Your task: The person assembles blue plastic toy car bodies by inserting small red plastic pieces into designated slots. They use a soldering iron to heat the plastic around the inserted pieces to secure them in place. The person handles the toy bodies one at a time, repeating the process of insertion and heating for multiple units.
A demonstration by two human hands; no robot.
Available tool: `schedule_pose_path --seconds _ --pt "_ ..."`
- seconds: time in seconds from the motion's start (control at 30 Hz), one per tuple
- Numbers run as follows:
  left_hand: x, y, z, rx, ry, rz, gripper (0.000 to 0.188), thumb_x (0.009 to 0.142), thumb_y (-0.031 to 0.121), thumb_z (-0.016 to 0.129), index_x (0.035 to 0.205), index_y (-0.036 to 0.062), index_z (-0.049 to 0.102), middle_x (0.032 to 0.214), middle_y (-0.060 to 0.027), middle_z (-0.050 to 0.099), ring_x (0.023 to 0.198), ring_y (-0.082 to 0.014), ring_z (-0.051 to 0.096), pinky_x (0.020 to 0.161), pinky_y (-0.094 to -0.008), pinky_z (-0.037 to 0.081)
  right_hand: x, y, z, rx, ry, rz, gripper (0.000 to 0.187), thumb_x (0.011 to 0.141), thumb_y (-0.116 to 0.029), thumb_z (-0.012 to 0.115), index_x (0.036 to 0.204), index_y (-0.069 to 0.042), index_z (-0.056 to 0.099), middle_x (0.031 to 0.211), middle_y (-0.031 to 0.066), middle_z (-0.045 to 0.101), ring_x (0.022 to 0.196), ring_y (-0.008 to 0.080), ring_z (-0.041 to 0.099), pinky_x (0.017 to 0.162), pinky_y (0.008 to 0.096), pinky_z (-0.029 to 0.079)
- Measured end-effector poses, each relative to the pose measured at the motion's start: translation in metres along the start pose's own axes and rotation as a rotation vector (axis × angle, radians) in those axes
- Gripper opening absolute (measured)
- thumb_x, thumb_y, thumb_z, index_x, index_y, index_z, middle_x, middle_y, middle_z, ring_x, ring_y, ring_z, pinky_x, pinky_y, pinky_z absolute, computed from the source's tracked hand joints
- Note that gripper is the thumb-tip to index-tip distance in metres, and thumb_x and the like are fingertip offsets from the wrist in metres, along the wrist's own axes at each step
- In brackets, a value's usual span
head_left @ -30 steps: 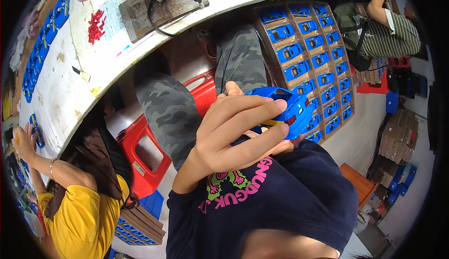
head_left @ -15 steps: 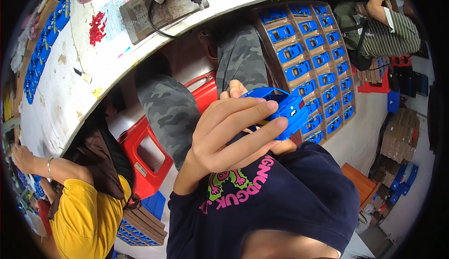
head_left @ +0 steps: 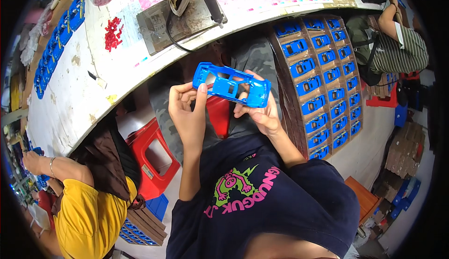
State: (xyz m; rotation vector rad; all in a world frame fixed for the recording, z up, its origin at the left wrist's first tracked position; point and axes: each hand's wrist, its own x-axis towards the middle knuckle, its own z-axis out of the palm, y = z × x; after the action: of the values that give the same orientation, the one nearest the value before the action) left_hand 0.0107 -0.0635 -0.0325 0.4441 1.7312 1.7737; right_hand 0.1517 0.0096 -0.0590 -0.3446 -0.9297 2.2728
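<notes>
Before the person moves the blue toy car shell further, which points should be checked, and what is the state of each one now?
1. Both hands on the blue car shell: ok. Left hand holds the left end, right hand the right end.
2. Grip firm enough: cannot tell; only fingertips show on the shell.
3. Shell clear of the workbench: ok, it is held in the air in front of the edge.
4. Shell free of cracks: cannot tell, too small.
5. Tray of blue shells within reach at the right: ok, judged by eye.
6. Person in yellow apart from the hands: ok.
</notes>
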Motion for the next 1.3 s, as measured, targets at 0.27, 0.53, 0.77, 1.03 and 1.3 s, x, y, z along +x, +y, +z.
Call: schedule_pose_path --seconds 0.27,0.53,0.77,1.03,1.3 --pt "0.007 0.023 0.024 0.008 -0.084 0.105 0.038 0.091 0.025 0.03 0.106 -0.0065 0.044 0.086 -0.0092 0.054 0.074 -0.0121 0.053 0.067 -0.0237 0.041 0.039 -0.036 0.018 -0.336 0.227 -0.122 0.055 0.073 0.005 0.058 0.12 0.001 0.03 0.086 0.0083 0.053 0.067 0.0118 0.055 0.054 0.0216 0.047" --pt "0.03 0.029 0.039 -0.249 -0.168 -0.062 0.057 0.088 0.041 0.023 0.113 -0.0072 0.041 0.076 -0.0038 0.045 0.068 -0.0115 0.044 0.06 -0.0225 0.033 0.074 -0.054 0.026 -0.833 0.295 -0.384 0.058 0.062 -0.004 0.071 0.111 0.003 0.041 0.081 0.0033 0.051 0.074 0.009 0.052 0.071 0.0221 0.043" --pt "0.045 0.033 0.043 -0.385 -0.246 -0.109 0.066 0.087 0.046 0.017 0.115 -0.0099 0.037 0.08 -0.0043 0.047 0.07 -0.0112 0.044 0.061 -0.0219 0.033 0.083 -0.065 0.036 -1.075 0.213 -0.559 0.066 0.056 -0.005 0.075 0.112 0.003 0.04 0.097 0.008 0.052 0.078 0.0103 0.051 0.064 0.0213 0.041" --pt "0.047 0.043 0.055 -0.411 -0.189 -0.112 0.069 0.084 0.051 0.018 0.116 -0.0071 0.038 0.073 0.0001 0.039 0.066 -0.0086 0.038 0.058 -0.0194 0.029 0.087 -0.073 0.038 -1.226 0.099 -0.689 0.069 0.055 -0.009 0.076 0.113 0.003 0.039 0.107 0.0171 0.051 0.095 0.0216 0.053 0.077 0.0281 0.046" --pt "0.044 0.042 0.05 -0.482 -0.246 -0.098 0.071 0.084 0.05 0.018 0.121 -0.01 0.03 0.117 -0.017 0.046 0.109 -0.0212 0.044 0.093 -0.0299 0.03 0.087 -0.072 0.037 -1.193 0.061 -0.807 0.069 0.057 -0.019 0.077 0.112 0.001 0.039 0.108 0.0198 0.051 0.1 0.0267 0.052 0.085 0.0336 0.042"
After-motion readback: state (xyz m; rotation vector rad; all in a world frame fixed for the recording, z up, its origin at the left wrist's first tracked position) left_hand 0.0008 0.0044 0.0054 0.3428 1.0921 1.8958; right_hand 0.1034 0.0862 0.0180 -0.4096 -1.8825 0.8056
